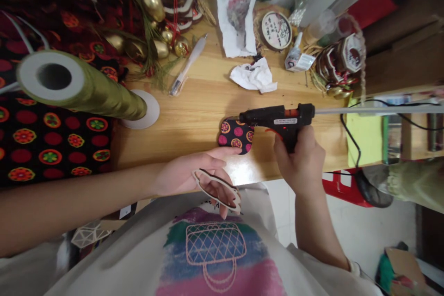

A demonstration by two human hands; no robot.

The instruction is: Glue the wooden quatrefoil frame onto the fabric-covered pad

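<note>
My right hand [303,159] is closed round the grip of a black hot glue gun [268,118], a long glue stick [374,110] running out of its back to the right. The gun's nozzle is at the upper edge of a small dark fabric-covered piece [236,136] with pink and orange dots; whether they touch I cannot tell. My left hand [204,171] holds a thin wooden cut-out frame [218,189] in its fingers, while its index finger rests on the lower edge of the dotted piece.
To the left, a large spool of olive ribbon [104,90] stands on dotted black fabric [52,136]. A pen [189,64], crumpled white paper [253,75], a round tin [276,31] and a small glue bottle [298,58] lie farther back. A black cord [352,143] hangs at right.
</note>
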